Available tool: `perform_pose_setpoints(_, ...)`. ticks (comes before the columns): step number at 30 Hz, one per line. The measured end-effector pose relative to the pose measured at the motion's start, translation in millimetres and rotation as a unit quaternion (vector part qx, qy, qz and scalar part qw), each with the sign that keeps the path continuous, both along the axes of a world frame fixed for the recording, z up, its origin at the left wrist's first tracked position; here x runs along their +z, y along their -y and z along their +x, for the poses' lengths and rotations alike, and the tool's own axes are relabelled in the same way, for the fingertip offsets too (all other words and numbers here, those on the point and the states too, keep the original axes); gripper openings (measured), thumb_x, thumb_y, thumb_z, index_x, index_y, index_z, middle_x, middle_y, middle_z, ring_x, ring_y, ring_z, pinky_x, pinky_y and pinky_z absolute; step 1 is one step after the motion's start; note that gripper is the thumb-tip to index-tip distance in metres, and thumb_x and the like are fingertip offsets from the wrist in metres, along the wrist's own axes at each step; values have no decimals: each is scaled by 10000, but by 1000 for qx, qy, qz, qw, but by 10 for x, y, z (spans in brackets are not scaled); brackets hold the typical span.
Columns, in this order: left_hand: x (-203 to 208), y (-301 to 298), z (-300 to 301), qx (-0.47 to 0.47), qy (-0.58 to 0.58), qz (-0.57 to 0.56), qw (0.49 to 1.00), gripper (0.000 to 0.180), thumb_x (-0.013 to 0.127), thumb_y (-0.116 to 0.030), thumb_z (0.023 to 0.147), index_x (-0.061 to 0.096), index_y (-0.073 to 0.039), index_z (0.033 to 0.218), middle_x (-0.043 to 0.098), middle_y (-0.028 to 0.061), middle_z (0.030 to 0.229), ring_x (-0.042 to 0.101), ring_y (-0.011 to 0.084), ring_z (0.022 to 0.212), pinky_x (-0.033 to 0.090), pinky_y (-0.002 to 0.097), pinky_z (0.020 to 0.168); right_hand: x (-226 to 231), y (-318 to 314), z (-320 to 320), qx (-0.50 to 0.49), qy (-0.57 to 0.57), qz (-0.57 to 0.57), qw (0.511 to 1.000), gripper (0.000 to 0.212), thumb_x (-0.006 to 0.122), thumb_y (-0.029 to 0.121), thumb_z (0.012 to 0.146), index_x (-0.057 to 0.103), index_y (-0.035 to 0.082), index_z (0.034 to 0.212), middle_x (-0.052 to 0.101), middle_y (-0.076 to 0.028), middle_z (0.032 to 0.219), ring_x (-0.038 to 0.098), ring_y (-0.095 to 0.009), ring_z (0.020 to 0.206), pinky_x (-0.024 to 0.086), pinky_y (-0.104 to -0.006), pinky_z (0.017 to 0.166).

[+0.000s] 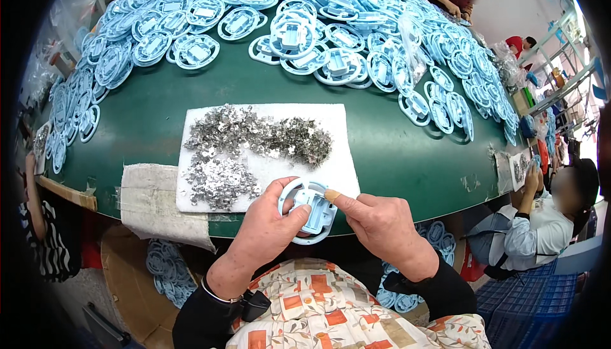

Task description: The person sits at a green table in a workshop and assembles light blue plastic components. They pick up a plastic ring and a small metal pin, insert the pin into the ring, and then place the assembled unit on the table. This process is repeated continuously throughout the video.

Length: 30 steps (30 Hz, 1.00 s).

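My left hand (270, 221) grips a light-blue plastic oval housing (316, 220), a ring with a box-shaped compartment in its middle. The thumb lies across the compartment and the fingers wrap the ring's left side. My right hand (382, 225) is closed, with its index fingertip, covered in tan tape, pressed at the compartment's upper right edge. Whether a small part sits under that fingertip is hidden. Just beyond my hands, small shiny metal pieces (223, 177), perhaps clips, lie in heaps on a white foam board (296, 186).
Piles of similar blue housings (197, 51) cover the far side of the green table (146, 126). A worn cloth pad (159, 199) hangs at the near edge. Below stand a cardboard box (127, 279) and more housings (168, 272). Other people work at right, left and the far side.
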<state>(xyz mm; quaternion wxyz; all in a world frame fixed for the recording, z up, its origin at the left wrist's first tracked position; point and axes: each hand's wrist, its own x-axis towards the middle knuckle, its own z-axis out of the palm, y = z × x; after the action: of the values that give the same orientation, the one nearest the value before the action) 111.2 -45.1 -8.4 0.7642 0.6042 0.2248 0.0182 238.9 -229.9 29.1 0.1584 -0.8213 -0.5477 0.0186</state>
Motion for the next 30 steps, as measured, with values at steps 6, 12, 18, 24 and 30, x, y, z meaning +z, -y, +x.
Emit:
perform_pose_setpoints(6,-76,44,1,8,29,-11,999,495,623,-73,984,421,64,1416,674,147,1155,672,130,965,578,270,805,171,-105,-127,6,105,-54,993,474,731,107,785,698,160,1255,589,-31,669,645,-211,558,498,-373,490)
perform_pose_setpoints(12,58,-40,-11,-32,-18,62,997,517,617,-84,991,403,60,1439,641,150,1213,660,129,1009,573,275,842,123,-43,36,4,28,1,1000,412,727,126,853,676,139,1261,680,-70,756,671,-254,580,497,-377,498)
perform_pose_setpoints(18,64,-10,-73,-5,36,-158,987,560,635,-76,956,417,22,1462,631,89,1188,629,121,1039,537,256,881,-237,41,14,-143,-569,204,784,349,622,257,1058,603,13,1306,646,32,898,528,-22,713,426,-222,605)
perform_pose_setpoints(24,167,39,-78,-57,64,30,996,538,614,-62,962,440,26,1464,618,89,1181,635,112,1018,542,248,860,-119,92,1,-107,-677,137,715,298,570,238,1081,637,7,1255,638,48,937,502,1,745,404,-185,619)
perform_pose_setpoints(30,337,50,25,-188,124,414,882,459,527,-36,929,511,71,1375,600,176,1078,647,243,923,527,328,838,-105,134,-29,-89,-610,124,778,303,548,206,1085,649,-17,1264,631,51,916,495,-17,768,419,-192,668)
